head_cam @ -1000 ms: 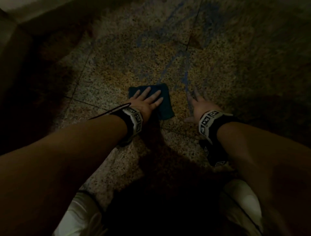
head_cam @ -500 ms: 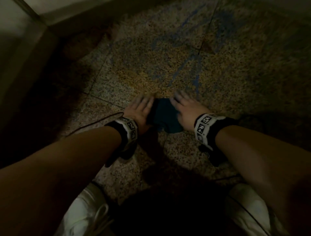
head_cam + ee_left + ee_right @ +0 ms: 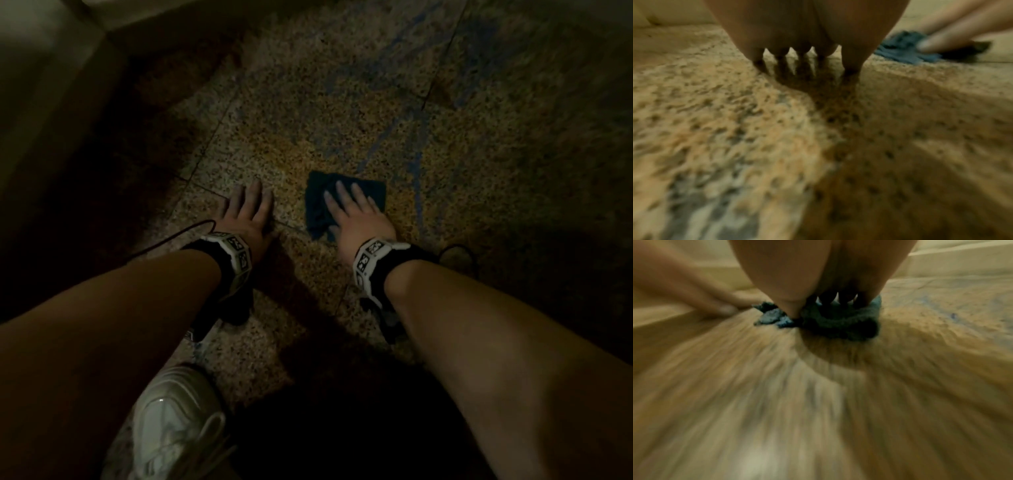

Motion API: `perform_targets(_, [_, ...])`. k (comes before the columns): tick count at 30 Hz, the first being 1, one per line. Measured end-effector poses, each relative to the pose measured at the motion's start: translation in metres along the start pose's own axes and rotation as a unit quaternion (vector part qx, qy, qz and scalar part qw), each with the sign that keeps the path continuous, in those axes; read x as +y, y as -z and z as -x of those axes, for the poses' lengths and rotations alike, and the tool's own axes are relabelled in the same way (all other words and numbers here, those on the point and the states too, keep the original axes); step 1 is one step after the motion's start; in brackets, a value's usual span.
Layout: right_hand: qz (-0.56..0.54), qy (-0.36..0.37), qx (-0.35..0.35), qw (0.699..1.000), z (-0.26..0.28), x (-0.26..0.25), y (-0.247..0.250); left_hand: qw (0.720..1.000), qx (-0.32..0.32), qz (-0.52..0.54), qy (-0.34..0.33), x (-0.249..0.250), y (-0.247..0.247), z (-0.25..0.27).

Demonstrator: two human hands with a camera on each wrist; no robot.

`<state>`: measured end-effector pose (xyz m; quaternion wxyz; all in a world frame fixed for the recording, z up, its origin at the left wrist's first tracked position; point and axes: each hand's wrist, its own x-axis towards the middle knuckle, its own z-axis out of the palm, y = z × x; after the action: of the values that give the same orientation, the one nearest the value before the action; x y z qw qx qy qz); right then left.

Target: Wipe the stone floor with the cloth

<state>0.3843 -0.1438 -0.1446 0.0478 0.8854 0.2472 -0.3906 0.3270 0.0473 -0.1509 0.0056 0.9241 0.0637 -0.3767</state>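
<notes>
Head view: I see my right hand (image 3: 359, 216) laid flat on the folded dark blue cloth (image 3: 371, 192), fingers straight and spread, pressing it to the speckled stone floor (image 3: 342, 130). My left hand (image 3: 246, 212) rests palm-down on bare floor just left of the cloth, apart from it, fingers straight, holding nothing. Blue streaks (image 3: 416, 164) mark the floor beyond and right of the cloth. A white shoe (image 3: 174, 421) stands well nearer me than the cloth.

Left wrist view: the left fingers (image 3: 812, 53) touch the floor; the cloth (image 3: 904, 48) lies to their right under a right-hand finger.

Right wrist view: the cloth (image 3: 838, 324) is bunched beneath the right fingertips; the floor is smeared with motion blur.

I judge the wiping stroke to be in hand. The next move calls for steady downward pressure while sliding the cloth toward the streaks.
</notes>
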Motion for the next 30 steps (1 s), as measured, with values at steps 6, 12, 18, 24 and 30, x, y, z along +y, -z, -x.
perform_targets(6, [0.007, -0.014, -0.013, 1.0, -0.008, 0.006, 0.018, 1.0, 0.005, 0.007, 0.001, -0.002, -0.002, 0.001])
perform_targets(12, [0.016, 0.004, -0.055, 0.998, 0.01, 0.008, 0.002, 1.0, -0.005, 0.015, -0.016, 0.019, 0.002, 0.008])
perform_targets(18, [-0.003, 0.009, -0.041, 0.999, 0.051, 0.016, -0.045, 1.0, -0.012, 0.006, -0.017, 0.039, 0.009, 0.002])
perform_targets(24, [-0.022, 0.004, -0.023, 0.999, 0.047, 0.021, -0.045, 1.0, -0.012, -0.01, 0.003, 0.051, 0.009, 0.003])
perform_targets(30, [-0.025, -0.031, -0.017, 0.999, 0.023, 0.032, -0.018, 1.0, 0.0, 0.008, -0.003, 0.046, 0.005, 0.001])
